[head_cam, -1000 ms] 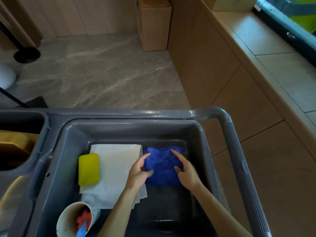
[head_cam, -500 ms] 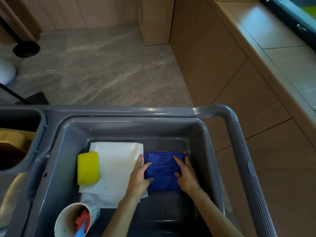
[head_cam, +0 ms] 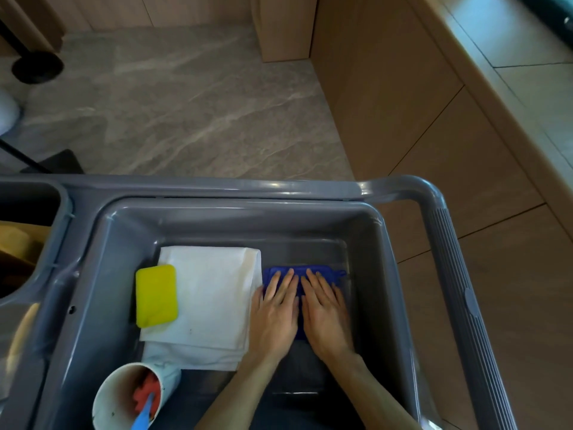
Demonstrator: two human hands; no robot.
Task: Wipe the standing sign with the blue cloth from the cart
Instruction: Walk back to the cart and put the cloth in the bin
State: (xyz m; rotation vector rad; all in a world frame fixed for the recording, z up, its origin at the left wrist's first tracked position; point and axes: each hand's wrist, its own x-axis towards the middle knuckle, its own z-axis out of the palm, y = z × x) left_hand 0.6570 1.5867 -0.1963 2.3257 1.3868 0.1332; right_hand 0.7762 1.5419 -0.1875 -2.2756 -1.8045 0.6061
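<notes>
Currently both hands, left hand (head_cam: 274,318) and right hand (head_cam: 325,315), lie flat and open on the blue cloth (head_cam: 322,271), gripping nothing; soft, light fabric, best pinched at an exposed edge.

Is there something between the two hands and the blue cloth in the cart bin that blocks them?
Nothing visible does. The left hand and right hand both lie flat on the blue cloth in the grey bin. The white towel lies beside the cloth, left of it.
</notes>
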